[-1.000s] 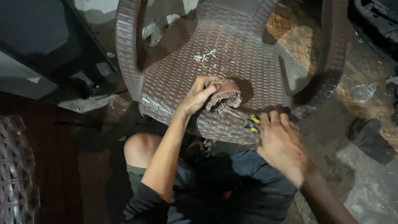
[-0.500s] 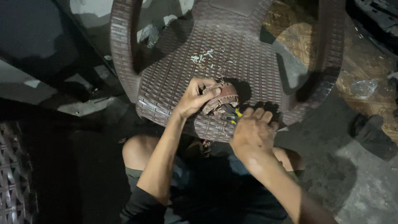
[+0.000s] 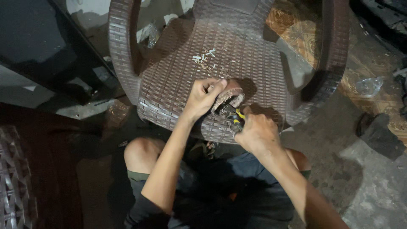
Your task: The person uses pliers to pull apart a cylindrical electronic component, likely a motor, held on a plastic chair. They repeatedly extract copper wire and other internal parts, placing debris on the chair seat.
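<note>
A brown woven plastic chair (image 3: 178, 85) stands in front of me with its seat facing up. On the front of the seat my left hand (image 3: 203, 98) grips a small round brown and grey part (image 3: 229, 98). My right hand (image 3: 257, 132) is closed on a tool with yellow and black handles (image 3: 236, 117), its tip against that part. Small pale scraps (image 3: 205, 57) lie on the seat behind the hands. My bare knee (image 3: 142, 153) is below the chair's front edge.
A dark panel (image 3: 38, 51) leans at the left. Another woven chair edge (image 3: 15, 182) shows at bottom left. A dark shoe (image 3: 379, 133) and a clear plastic wrapper (image 3: 369, 86) lie on the concrete and tiled floor at right.
My right hand has moved left and up from the seat's front edge, bringing the tool against the part. The left hand has kept its grip on the part.
</note>
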